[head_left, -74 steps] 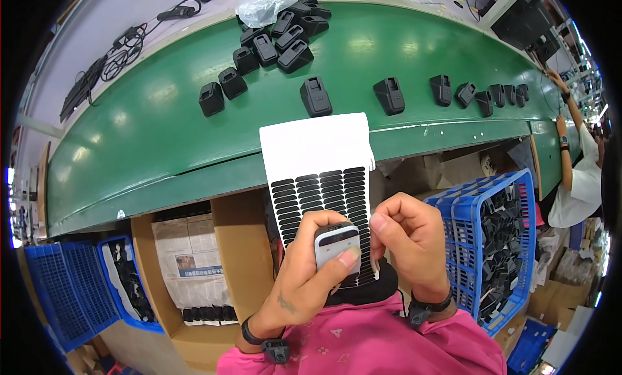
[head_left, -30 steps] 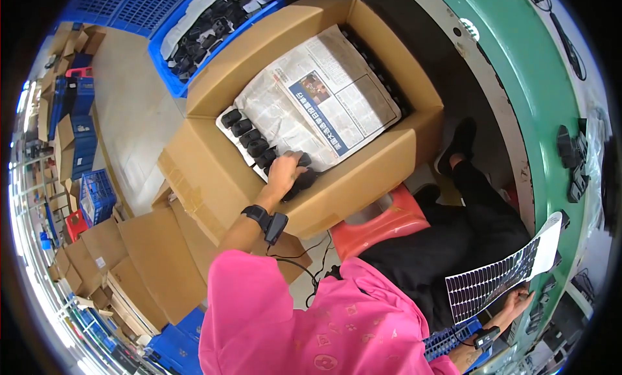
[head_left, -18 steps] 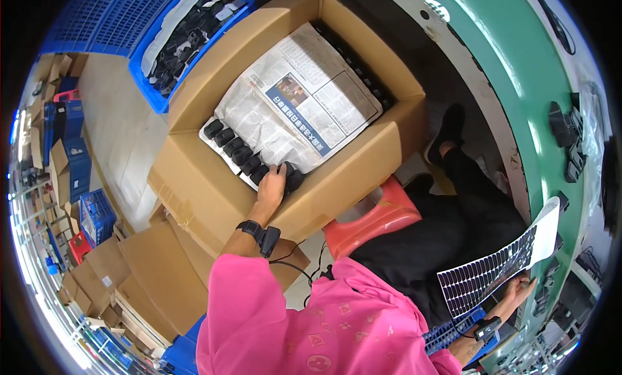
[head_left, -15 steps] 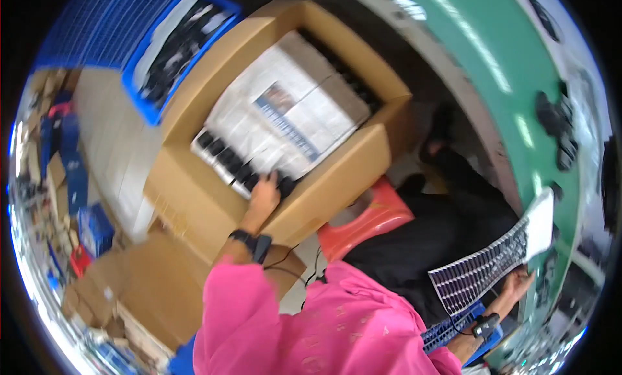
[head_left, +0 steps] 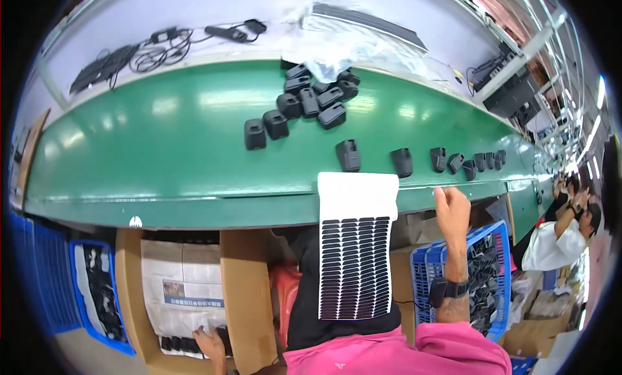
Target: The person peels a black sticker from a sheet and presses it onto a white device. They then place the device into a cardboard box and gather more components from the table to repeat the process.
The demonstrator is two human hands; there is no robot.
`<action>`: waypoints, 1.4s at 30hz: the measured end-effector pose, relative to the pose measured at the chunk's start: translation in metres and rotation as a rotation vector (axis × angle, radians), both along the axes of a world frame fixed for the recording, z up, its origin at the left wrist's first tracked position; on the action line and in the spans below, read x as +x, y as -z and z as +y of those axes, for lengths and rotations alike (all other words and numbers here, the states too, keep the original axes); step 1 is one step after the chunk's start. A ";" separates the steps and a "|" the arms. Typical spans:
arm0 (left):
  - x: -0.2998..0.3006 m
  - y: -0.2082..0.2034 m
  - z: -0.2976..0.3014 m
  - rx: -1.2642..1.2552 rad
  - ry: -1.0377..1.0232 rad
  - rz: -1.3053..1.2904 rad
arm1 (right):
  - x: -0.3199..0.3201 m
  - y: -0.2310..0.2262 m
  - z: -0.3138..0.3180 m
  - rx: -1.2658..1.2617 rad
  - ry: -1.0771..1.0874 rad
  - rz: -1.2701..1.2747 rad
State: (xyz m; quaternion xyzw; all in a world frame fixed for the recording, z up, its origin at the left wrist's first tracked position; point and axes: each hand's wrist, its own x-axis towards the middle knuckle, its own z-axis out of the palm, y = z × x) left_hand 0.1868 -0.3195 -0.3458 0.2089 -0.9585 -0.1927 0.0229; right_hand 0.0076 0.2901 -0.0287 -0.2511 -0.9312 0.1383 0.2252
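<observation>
My left hand (head_left: 209, 342) is down in the large cardboard box (head_left: 246, 297), fingers spread and stretched out at a row of black plastic housings (head_left: 178, 344) beside a newspaper sheet (head_left: 188, 265). Whether it touches one of them is hard to see. At the table's front edge my right hand (head_left: 451, 210) is closed, thumb and fingers pressed together; a tiny pale spot shows at the fingertips. A sheet of black labels (head_left: 356, 268) on white backing hangs from the table edge over my lap. Beyond it, one black housing (head_left: 348, 155) stands upright on the green table.
More black housings (head_left: 310, 103) are heaped further back on the table (head_left: 162, 142), and several stand toward the right. A blue basket (head_left: 424, 271) of black parts is beside my right forearm. A red stool (head_left: 285, 297) stands by the box. Other people sit far right.
The view has swung from the box to the table. My right hand, formerly by the label sheet, is now apart from it. My left hand remains at the row in the box.
</observation>
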 end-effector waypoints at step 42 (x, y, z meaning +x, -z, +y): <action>-0.473 -0.263 0.321 1.069 0.557 0.359 | -0.416 0.012 -0.129 0.337 -0.627 -0.107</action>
